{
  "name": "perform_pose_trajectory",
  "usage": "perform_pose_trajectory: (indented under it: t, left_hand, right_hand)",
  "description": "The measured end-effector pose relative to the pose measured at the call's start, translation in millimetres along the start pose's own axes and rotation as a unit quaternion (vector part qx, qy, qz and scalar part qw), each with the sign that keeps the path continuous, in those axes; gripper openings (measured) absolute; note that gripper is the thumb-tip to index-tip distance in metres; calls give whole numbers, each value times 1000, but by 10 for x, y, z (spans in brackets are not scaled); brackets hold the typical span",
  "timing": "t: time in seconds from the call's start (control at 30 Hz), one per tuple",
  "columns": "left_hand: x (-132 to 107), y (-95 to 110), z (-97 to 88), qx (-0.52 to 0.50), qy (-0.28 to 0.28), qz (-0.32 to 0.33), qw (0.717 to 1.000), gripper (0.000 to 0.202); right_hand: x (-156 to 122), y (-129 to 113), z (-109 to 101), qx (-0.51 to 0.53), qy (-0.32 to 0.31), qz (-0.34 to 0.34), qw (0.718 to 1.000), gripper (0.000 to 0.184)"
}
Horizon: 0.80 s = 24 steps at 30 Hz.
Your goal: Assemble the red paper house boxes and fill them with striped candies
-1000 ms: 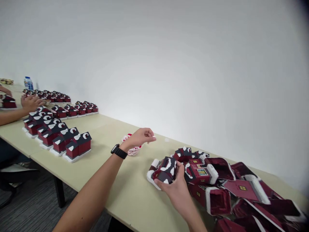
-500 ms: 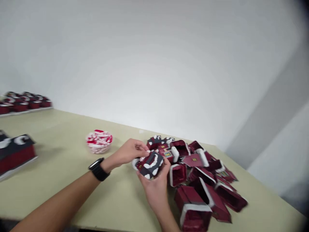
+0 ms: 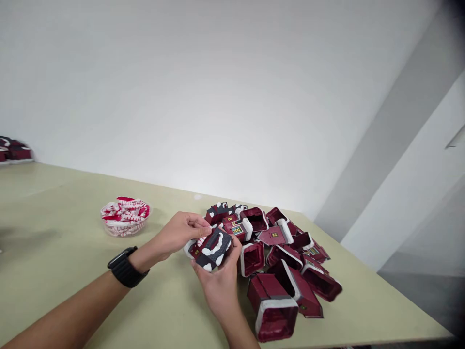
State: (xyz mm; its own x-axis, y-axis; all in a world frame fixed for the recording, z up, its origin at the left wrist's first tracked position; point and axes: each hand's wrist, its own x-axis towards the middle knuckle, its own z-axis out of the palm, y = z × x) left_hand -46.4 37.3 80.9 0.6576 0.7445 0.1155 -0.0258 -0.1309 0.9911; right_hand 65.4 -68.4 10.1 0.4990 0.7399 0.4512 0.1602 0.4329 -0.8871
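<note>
My right hand (image 3: 221,286) is wrapped round a miniature house (image 3: 217,246) with dark red walls and a dark grey roof patched with white snow. The house is tilted, roof side toward me, above the table. From the left, my left hand (image 3: 183,233) closes its thumb and fingers on a small red-and-white striped piece (image 3: 202,240) against the house's front. The fingers partly hide that piece. A black watch (image 3: 127,267) is strapped on my left wrist.
A clear plastic bowl (image 3: 125,228) of red-and-white striped pieces stands to the left. Right of my hands lies a heap of hollow red houses (image 3: 278,303), open bottoms showing. More houses (image 3: 18,151) stand at the far left by the wall (image 3: 203,97). The table (image 3: 163,310) is pale green.
My view has turned to the right, so the bowl and heap sit further left in the picture. Both hands stay on the house, with little change of grip.
</note>
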Motion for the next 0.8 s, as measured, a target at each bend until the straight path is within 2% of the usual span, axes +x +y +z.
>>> perform_pose_trajectory:
  t: [0.37,0.6,0.8]
  left_hand:
    - [12,-89,-105,18,-69,35,997,45]
    - [34,-136,-72,16,-47,32,998,42]
    - [-12,-70,-79,13,-23,18,999,43]
  right_hand:
    - [-10,68,-54,-29,-27,-27,999,83]
    - [-13,8,-36,-54,-11,-22,998,82]
    - [-25,8,-11,-97,-12,-25,995,85]
